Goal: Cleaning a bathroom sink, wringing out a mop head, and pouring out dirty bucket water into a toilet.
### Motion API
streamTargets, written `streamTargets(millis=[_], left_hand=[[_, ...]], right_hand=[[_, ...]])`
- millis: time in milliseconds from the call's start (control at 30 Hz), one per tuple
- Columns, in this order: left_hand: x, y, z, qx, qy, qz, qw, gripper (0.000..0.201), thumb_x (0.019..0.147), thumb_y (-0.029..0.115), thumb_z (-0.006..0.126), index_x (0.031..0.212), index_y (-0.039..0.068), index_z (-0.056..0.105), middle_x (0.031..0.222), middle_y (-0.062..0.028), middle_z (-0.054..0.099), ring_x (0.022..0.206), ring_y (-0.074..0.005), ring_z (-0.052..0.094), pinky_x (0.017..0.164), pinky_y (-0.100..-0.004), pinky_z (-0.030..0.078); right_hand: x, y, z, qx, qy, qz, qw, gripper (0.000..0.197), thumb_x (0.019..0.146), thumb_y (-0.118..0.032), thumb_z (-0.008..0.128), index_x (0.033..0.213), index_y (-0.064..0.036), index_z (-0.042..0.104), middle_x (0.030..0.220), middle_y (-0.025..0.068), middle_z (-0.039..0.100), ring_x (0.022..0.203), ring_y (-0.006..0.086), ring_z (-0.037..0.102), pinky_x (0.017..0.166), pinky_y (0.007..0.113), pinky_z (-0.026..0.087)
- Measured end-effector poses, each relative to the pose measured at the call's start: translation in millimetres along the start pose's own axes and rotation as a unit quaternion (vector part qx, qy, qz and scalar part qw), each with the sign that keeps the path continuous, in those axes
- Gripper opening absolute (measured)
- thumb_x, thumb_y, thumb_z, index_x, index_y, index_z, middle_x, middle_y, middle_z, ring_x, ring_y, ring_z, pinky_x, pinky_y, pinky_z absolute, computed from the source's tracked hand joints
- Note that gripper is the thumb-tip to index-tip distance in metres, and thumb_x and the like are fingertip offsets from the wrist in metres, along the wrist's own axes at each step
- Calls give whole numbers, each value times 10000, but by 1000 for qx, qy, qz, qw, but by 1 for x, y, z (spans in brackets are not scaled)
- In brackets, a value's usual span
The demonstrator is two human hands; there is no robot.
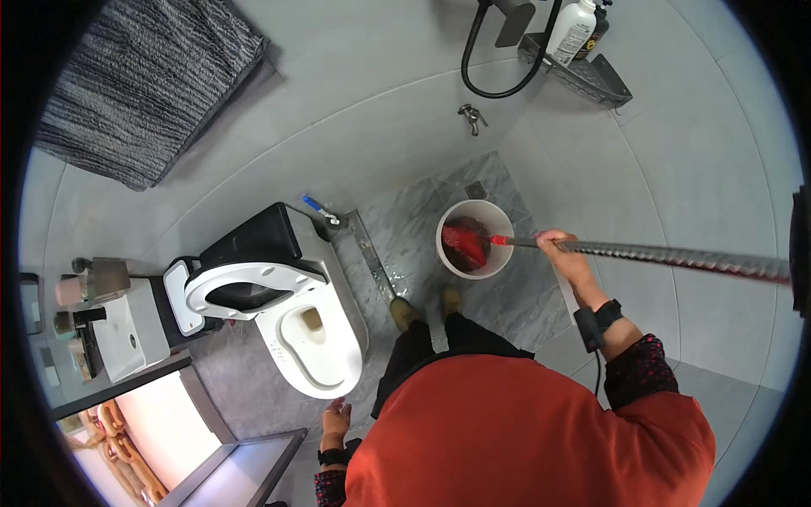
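My right hand [557, 245] is wrapped round a long silver patterned pole [667, 254] that runs off to the right edge. A red connector joins it to a red, brush-like head [464, 243], which sits low inside a white round bucket [445, 221]. Dark liquid or bristles show around the head; I cannot tell which. My left hand [336, 416] hangs low with loosely curled fingers and nothing visible in it. It is beside the front end of the white toilet [318, 359], whose lid and seat are raised.
Wet grey tiles [405, 211] lie around my feet, with a floor drain [476, 189] behind the bucket. A blue-handled brush [314, 205] stands by the toilet. A tap [472, 118], shower hose [491, 95] and corner shelf [591, 79] are on the walls. A basin [135, 338] stands left.
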State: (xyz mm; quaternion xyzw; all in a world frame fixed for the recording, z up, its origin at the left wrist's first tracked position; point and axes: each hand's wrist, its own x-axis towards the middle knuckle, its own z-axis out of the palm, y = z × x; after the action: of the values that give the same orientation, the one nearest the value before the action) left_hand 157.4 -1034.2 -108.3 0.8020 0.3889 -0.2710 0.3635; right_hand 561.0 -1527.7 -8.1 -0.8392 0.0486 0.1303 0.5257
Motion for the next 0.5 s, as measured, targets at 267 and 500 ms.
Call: streamTargets(millis=[267,500], left_hand=[[2,58,3,-6,28,20,999,342,825,211,630,1134,69,596,990,-182,634,922,-289,619,799,-360,488],[11,105,18,48,1,37,998,377,805,252,646,1131,68,603,997,-194,643,865,-287,637,779,-369,496]], right_hand=[[-18,-24,-61,-27,-72,-31,997,221,829,-173,646,1011,-47,638,999,62,645,923,159,584,845,311,456],[-83,96,-81,254,104,251,928,415,818,-262,676,1185,-110,558,1073,59,597,927,186,605,825,317,473]])
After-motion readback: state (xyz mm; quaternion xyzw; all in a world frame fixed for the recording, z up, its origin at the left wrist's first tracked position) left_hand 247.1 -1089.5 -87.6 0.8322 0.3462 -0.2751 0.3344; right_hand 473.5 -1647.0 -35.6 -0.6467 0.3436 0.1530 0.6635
